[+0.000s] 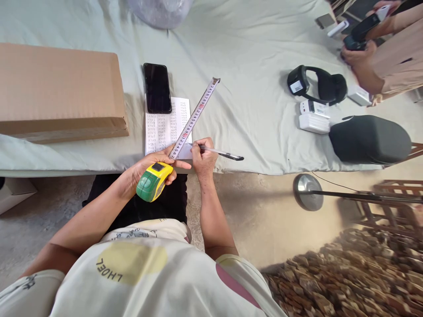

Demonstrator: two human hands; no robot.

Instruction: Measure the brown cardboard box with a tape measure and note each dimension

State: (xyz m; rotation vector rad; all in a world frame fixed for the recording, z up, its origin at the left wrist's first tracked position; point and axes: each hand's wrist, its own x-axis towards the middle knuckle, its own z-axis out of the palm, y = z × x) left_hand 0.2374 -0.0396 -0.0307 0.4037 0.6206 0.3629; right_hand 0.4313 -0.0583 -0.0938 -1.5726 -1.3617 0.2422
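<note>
My left hand (160, 160) is closed around a green and yellow tape measure (151, 184) at the table's near edge. Its white blade is pulled out and slants up and right across a sheet of paper (153, 127) covered in rows of handwriting. In my right hand (203, 160) is a pen (228, 155), pinched between thumb and fingers, its writing end at the paper's lower right. A black phone (157, 88) lies on the top of the sheet, screen up and dark.
To the left sits a large cardboard box (62, 88). On the right are a black headset (317, 83), white adapters (313, 116) and a dark case (370, 140). Another person's hands (360, 55) hold a black device at the upper right. A clear plastic container (161, 11) stands behind.
</note>
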